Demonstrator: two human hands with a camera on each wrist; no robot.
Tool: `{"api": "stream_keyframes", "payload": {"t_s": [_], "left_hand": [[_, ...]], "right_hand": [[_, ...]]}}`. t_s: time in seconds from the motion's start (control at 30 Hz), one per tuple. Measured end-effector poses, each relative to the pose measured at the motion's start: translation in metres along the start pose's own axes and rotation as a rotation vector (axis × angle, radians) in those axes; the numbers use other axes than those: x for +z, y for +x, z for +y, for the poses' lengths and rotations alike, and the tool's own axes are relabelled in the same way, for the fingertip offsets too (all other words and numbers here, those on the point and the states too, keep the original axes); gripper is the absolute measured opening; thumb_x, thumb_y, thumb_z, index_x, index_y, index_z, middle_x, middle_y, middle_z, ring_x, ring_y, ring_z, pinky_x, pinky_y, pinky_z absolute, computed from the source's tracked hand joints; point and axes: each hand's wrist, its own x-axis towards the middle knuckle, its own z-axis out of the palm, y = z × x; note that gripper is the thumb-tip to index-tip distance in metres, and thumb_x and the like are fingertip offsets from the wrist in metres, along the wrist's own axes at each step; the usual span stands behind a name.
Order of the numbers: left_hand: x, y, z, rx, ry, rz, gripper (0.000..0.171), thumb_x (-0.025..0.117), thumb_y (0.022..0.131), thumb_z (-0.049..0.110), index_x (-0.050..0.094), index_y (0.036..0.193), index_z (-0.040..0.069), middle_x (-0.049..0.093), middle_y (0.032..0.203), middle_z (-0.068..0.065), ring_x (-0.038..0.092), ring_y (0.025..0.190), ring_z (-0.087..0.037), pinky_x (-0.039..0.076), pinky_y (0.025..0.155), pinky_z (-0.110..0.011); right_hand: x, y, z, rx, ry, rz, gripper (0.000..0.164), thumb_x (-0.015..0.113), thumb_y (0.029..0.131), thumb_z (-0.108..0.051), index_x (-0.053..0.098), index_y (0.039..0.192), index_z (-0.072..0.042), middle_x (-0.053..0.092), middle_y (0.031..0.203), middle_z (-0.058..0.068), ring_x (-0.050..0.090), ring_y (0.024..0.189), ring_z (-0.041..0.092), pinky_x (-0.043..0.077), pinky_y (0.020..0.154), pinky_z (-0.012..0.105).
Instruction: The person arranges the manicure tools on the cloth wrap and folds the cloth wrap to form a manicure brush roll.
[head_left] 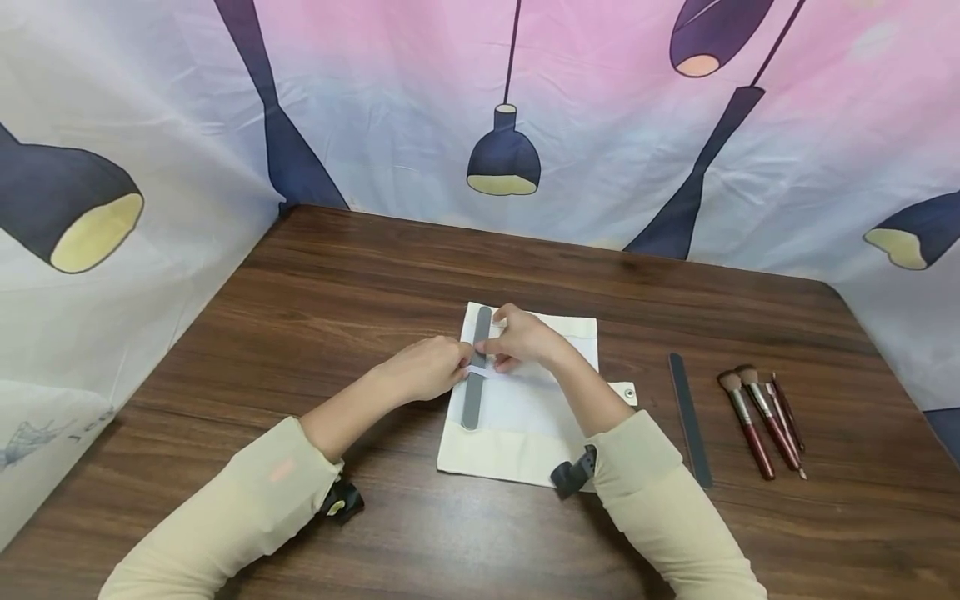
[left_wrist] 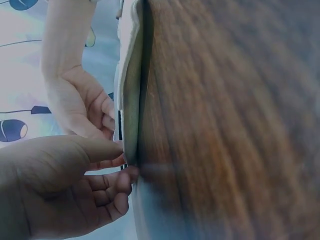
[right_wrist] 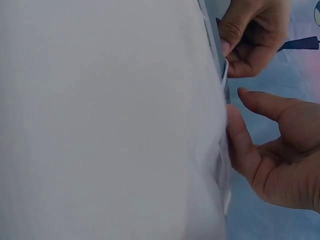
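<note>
A pale cloth roll-up pouch (head_left: 517,458) lies unrolled on the table. One grey nail file (head_left: 472,404) sits along its left side, crossed by a narrow white strap (head_left: 476,370). At the pouch's left edge, my left hand (head_left: 435,367) pinches the strap between thumb and fingers; the exact grip is partly hidden. My right hand (head_left: 525,337) is over the pouch beside the file's upper half, thumb at the file. In the right wrist view, the thumb and index finger of my right hand (right_wrist: 280,155) are spread apart, the index touching the white cloth (right_wrist: 125,120).
Right of the pouch lies a second grey nail file (head_left: 690,421). Farther right are makeup brushes (head_left: 753,429) with red handles and thin red-handled tools (head_left: 783,408). A snap tab (head_left: 626,392) sticks out from the pouch's right edge. Printed fabric (head_left: 420,100) hangs behind the wooden table (head_left: 337,275).
</note>
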Motion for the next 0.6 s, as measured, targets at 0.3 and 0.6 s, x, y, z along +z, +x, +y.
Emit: {"api": "stream_keyframes", "payload": {"t_s": [0.3,0.6], "left_hand": [[0.001,-0.002,0.0,-0.023,-0.029,-0.002,0.008,0.057,0.09,0.011,0.059,0.085,0.006,0.053,0.074,0.001,0.046,0.061,-0.012,0.039,0.054,-0.025],[0.001,0.01,0.007,-0.001,-0.029,0.09,0.016,0.064,0.087,0.018,0.054,0.08,0.009,0.047,0.073,0.001,0.044,0.06,-0.012,0.035,0.05,-0.023]], "right_hand": [[-0.062,-0.056,0.034,-0.075,-0.098,0.091,0.049,0.06,0.09,-0.02,0.042,0.131,0.0,0.058,0.099,0.019,0.061,0.069,0.02,0.053,0.064,0.033],[-0.115,-0.116,0.101,0.046,-0.263,0.18,0.067,0.055,0.091,-0.037,0.032,0.134,0.008,0.049,0.118,0.032,0.063,0.082,0.026,0.052,0.068,0.039]]}}
